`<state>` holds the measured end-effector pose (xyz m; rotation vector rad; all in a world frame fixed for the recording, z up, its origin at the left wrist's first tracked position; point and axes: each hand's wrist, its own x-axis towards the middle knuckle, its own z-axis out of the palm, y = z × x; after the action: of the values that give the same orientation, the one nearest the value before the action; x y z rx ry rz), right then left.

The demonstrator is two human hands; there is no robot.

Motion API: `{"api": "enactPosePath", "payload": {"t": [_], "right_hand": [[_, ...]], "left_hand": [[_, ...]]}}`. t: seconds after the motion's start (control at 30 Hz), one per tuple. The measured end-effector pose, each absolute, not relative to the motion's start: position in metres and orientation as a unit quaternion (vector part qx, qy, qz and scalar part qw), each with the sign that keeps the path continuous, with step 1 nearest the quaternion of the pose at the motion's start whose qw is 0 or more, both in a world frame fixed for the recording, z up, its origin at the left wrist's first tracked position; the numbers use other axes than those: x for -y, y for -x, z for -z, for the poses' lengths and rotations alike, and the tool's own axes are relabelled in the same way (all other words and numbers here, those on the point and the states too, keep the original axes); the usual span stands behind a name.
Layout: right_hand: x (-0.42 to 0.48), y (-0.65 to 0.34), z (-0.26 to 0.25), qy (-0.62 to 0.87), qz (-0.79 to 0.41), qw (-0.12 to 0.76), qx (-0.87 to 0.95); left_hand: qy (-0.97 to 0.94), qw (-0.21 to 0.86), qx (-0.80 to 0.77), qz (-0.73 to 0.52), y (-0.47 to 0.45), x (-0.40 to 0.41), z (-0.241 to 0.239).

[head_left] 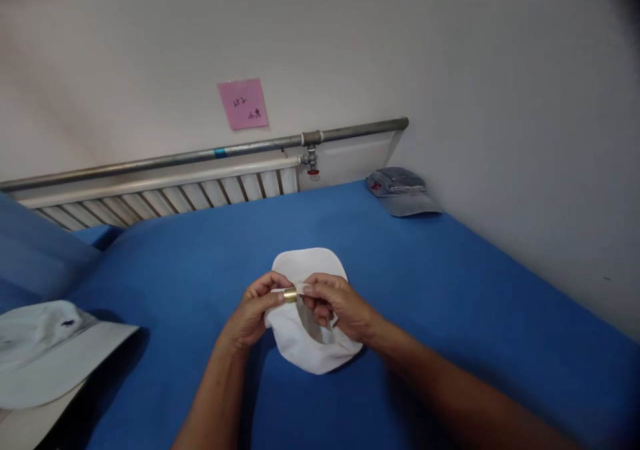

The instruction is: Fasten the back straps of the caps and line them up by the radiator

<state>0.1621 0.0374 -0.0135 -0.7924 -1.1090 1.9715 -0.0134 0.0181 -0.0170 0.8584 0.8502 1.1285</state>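
Observation:
A white baseball cap (313, 353) rests on the blue surface in front of me, its brim pointing away and its opening partly visible. Across its back runs an adjustment strap with a gold-coloured metal buckle (291, 295). My left hand (257, 307) pinches the strap by the buckle between thumb and fingers. From the other side, my right hand (333, 300) grips the white strap end (303, 289) just right of the buckle, its lower fingers curled over the cap's opening. Whether the strap passes through the buckle is too small to tell.
A grey-blue cap (403, 191) lies at the back right by the wall. At the left edge, white caps (45, 353) are stacked on the blue-covered table (200, 257). Behind stand a radiator (175, 200), a metal pipe (260, 146) and a pink note (243, 105).

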Motion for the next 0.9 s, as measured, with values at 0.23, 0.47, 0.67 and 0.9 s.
{"api": "enactPosePath", "payload": {"t": [0.23, 0.47, 0.67, 0.9], "right_hand": [[-0.0401, -0.1646, 0.0117, 0.323, -0.762, 0.372, 0.420], [-0.0380, -0.1635, 0.0104, 0.322, -0.771, 0.339, 0.432], [-0.0379, -0.1645, 0.0099, 0.315, -0.770, 0.340, 0.439], [-0.0387, -0.1658, 0.0112, 0.302, -0.788, 0.325, 0.426]], "left_hand": [[-0.363, 0.683, -0.365, -0.518, 0.0125, -0.0178, 0.0173], [-0.374, 0.680, -0.365, -0.515, 0.0140, -0.0189, 0.0202], [-0.376, 0.680, -0.375, -0.506, 0.0130, -0.0181, 0.0178], [-0.379, 0.669, -0.388, -0.508, 0.0120, -0.0179, 0.0158]]}}
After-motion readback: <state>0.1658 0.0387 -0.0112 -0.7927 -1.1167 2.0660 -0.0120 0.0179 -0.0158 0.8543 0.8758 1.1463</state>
